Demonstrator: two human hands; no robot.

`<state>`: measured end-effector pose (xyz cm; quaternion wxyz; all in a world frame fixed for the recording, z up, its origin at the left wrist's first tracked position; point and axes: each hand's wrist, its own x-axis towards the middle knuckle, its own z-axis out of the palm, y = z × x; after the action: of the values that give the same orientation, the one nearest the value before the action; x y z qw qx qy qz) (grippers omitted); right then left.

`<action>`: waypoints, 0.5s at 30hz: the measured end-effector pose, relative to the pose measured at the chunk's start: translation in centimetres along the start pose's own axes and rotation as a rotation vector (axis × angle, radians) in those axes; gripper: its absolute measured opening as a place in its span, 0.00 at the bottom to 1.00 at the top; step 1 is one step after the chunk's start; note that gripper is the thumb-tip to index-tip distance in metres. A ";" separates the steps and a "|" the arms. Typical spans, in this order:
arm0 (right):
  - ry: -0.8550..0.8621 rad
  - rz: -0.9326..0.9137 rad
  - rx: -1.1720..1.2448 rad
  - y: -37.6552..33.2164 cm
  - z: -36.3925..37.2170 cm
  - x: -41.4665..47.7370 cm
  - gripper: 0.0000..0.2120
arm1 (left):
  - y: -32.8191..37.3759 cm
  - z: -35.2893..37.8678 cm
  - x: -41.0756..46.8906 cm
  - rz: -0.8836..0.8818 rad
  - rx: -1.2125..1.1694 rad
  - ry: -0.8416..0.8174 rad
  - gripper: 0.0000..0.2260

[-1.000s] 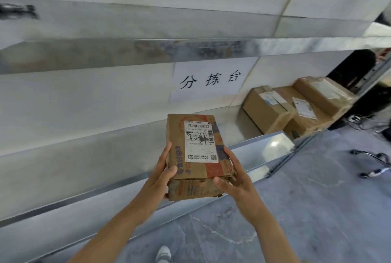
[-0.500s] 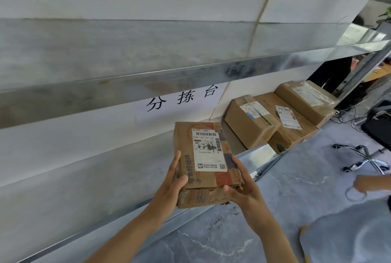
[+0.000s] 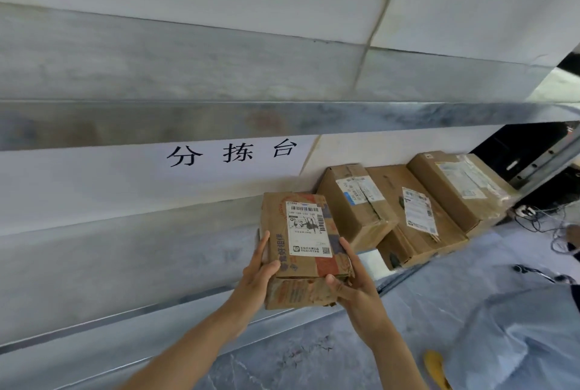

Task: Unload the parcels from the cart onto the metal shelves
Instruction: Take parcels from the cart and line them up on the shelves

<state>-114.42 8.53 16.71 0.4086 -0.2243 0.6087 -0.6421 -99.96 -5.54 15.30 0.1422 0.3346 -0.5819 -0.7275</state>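
A worn, creased cardboard parcel (image 3: 303,242) with a white barcode label (image 3: 308,228) is gripped between two bare hands above the front edge of a dull, brushed metal shelf (image 3: 125,251). The left hand (image 3: 259,270) presses its left side, thumb over the top face; the right hand (image 3: 353,286) clamps the lower right corner. Just to its right, three brown cardboard boxes (image 3: 354,204) (image 3: 417,217) (image 3: 455,182), taped and labelled, lie tilted against one another on the shelf. A white paper sign (image 3: 232,151) with black characters hangs on the wall behind, under a second steel shelf lip (image 3: 282,120). Grey marbled floor (image 3: 423,311) lies below.
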 end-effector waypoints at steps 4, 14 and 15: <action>-0.032 -0.022 -0.038 -0.1 -2.8 1.5 0.44 | -0.5 2.6 0.8 -0.004 0.010 0.037 0.21; 0.135 -0.196 -0.369 1.4 -5.1 3.7 0.27 | -0.7 4.9 2.3 0.012 0.052 0.126 0.24; 0.148 -0.201 -0.374 1.3 -5.1 3.8 0.27 | -0.7 4.9 2.4 0.014 0.059 0.129 0.24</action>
<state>-120.22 8.62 13.83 0.2479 -0.3079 0.7202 -0.5702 -104.79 -3.06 14.35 0.1743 0.3807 -0.5951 -0.6860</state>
